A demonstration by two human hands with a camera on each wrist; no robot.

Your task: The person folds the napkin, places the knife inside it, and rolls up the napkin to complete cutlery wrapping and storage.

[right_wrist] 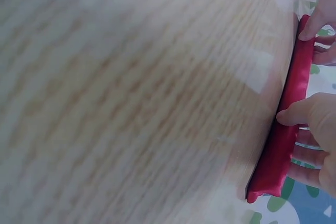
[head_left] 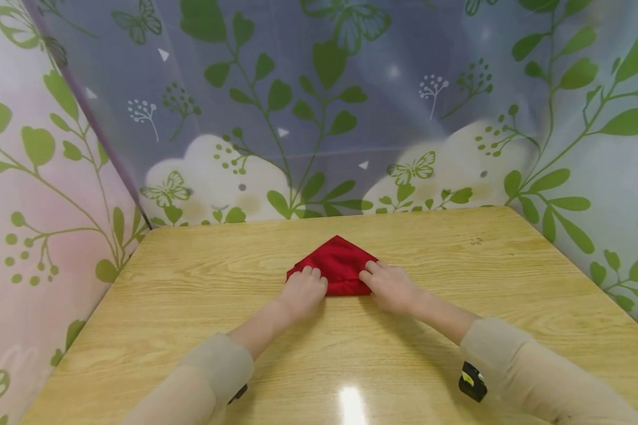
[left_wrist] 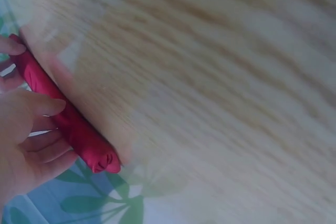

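Observation:
A red, shiny cloth [head_left: 337,260] lies on the wooden table, pointed at the far side and with a straight near edge. In the left wrist view the near edge of the red cloth [left_wrist: 86,140] appears as a thick roll. My left hand [head_left: 304,292] grips the left part of this edge, its thumb on the near side and fingers over the top. My right hand [head_left: 390,287] holds the right part in the same way, thumb against the roll [right_wrist: 278,148]. The cloth under the fingers is hidden.
The wooden table [head_left: 191,265] spreads around the cloth on all sides. Printed fabric with leaves and butterflies hangs behind it [head_left: 319,118] and at both sides. Black devices sit at both wrists, the right one [head_left: 472,382] more visible. Light glares on the near tabletop.

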